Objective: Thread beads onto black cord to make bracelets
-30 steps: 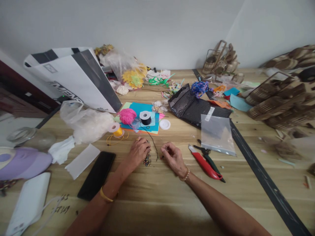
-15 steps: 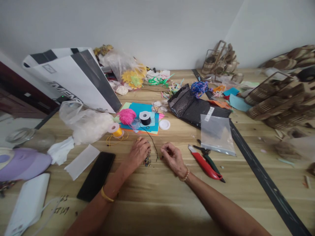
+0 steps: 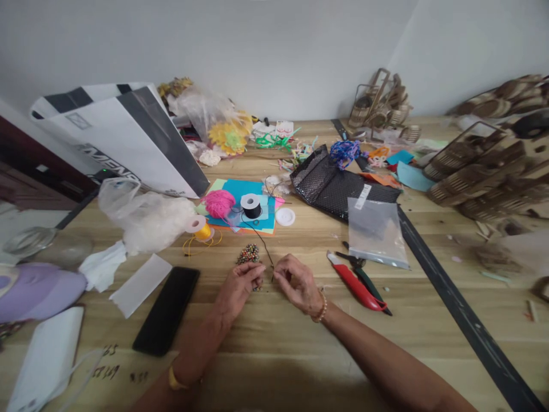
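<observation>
Small multicoloured beads (image 3: 248,253) lie in a loose pile on the wooden table. My left hand (image 3: 238,290) is just in front of the pile, thumb and fingertips pinched together. Whatever sits in that pinch is too small to make out, and a few more beads show under the fingertips. A thin black cord (image 3: 265,242) runs towards me from a white spool of black cord (image 3: 251,206). Close to the left fingertips, my right hand (image 3: 299,286) pinches near the cord's free end, its fingers curled.
Red-handled pruning shears (image 3: 358,289) lie right of my right hand, below a clear zip bag (image 3: 377,234). A black phone (image 3: 167,311) is beside my left forearm. Behind are a yellow spool (image 3: 201,229), pink yarn (image 3: 219,203), a white lid (image 3: 285,216) and a black bubble mailer (image 3: 330,189).
My left hand has drawn back from the bead pile towards me, uncovering it, and its fingers have come together. The right hand has shifted slightly left to the cord's end.
</observation>
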`<state>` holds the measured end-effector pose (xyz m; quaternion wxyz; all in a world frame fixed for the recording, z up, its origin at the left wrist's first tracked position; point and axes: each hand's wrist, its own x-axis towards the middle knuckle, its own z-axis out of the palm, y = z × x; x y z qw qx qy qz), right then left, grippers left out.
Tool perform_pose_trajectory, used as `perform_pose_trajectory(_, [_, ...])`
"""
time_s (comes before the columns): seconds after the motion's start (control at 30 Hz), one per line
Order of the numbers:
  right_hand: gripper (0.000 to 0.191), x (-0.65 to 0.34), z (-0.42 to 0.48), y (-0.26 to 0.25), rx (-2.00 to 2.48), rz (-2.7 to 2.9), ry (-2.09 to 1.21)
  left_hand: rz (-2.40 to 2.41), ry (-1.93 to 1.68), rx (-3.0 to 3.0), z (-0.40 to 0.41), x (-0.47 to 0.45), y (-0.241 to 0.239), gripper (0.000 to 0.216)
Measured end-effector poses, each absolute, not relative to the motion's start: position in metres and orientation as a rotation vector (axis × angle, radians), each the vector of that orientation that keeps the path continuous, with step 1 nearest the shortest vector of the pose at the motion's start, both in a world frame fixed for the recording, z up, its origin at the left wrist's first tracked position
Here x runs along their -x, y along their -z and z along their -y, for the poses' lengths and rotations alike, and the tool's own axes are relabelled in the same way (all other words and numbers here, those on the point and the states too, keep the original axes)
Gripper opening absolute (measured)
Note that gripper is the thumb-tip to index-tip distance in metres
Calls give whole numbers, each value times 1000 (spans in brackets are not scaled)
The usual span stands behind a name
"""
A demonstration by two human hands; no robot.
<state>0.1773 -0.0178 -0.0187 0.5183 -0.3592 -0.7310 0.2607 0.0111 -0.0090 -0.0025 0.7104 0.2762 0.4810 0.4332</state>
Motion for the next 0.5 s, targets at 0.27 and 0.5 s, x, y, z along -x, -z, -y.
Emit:
perform_pose_trajectory(0.27, [9,-177,18,18,817,1846,-547,-1042,-975,-608,6,-7,7,24])
perform_pose_trajectory(0.5, [8,-178,18,22,823,1891,-531,-1059,-977,-614,7,-7,8,27])
